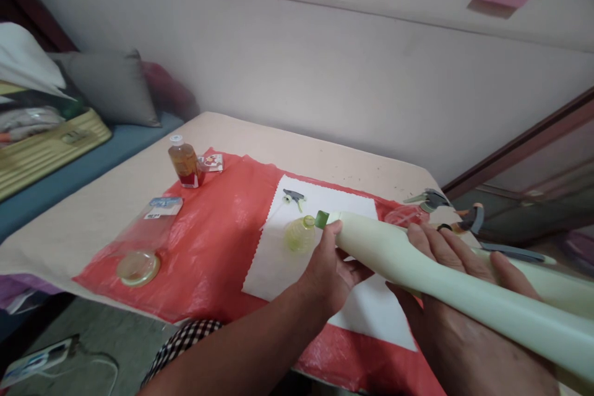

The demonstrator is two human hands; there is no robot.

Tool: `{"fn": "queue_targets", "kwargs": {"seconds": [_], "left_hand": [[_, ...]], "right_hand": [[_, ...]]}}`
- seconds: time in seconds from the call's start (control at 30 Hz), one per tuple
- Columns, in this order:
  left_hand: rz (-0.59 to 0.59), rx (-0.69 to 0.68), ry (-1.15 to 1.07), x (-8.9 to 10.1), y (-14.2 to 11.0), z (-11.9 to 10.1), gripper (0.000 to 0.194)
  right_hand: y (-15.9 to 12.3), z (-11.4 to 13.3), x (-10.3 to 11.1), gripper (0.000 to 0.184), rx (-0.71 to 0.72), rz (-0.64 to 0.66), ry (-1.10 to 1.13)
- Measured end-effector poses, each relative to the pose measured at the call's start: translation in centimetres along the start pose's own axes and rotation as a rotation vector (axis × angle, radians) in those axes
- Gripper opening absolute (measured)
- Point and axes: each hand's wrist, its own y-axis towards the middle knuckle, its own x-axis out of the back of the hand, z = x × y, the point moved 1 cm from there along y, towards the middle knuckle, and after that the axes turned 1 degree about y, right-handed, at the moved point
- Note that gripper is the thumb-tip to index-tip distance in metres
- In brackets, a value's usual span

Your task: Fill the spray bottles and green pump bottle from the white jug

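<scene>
A long pale green plastic vessel (394,247), which looks like a watering can, tapers to a green tip (322,219). My left hand (331,272) grips it close to that tip, thumb on top. Farther back, my right hand (457,284) is wrapped around its thicker part. The green tip points left, right beside the mouth of a small clear yellow-green bottle (299,236). That bottle has no top on and stands on a white sheet (266,269). A grey spray head (294,197) with a thin tube lies behind it on the sheet.
Red plastic (208,247) covers much of the table. On the left are an amber bottle (184,163), a small box (212,163), a clear package (155,216) and a round lidded container (138,268). Another spray bottle (424,207) lies by the right edge. A wall (297,62) rises behind.
</scene>
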Motion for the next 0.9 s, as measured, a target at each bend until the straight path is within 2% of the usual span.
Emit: {"fn": "queue_targets", "kwargs": {"seconds": [0.17, 0.5, 0.9], "left_hand": [[0.004, 0.001, 0.001, 0.02, -0.02, 0.02, 0.044], [0.009, 0.004, -0.022, 0.18, 0.01, 0.16, 0.046], [0.048, -0.001, -0.041, 0.24, -0.03, 0.13, 0.047]], "right_hand": [[-0.03, 0.0, 0.1, 0.069, 0.003, 0.008, 0.009], [0.04, 0.27, 0.32, 0.062, 0.009, 0.048, -0.039], [-0.01, 0.32, 0.37, 0.062, 0.019, 0.024, -0.03]]}}
